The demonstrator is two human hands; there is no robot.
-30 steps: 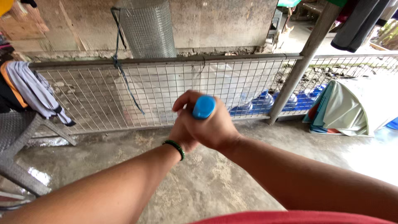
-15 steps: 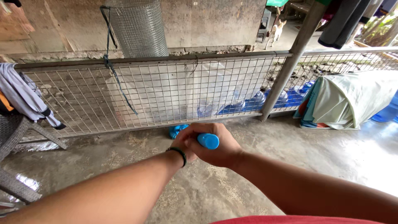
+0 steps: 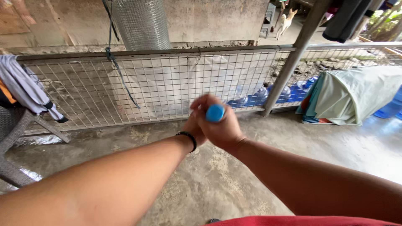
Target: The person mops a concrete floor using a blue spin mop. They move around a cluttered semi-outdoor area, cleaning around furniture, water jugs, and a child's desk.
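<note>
Hands [image 3: 211, 123] and blue handle [image 3: 215, 113] higher now

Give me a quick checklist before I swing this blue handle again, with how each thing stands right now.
1. Right hand wrapped around blue handle: ok.
2. Left hand closed in support beside it: ok.
3. Rest of the handle below the hands: cannot tell, hidden.
4. Floor ahead bare: ok.
5. Mesh fence apart from the hands: ok.
6. Chair off to the left: ok.
</note>
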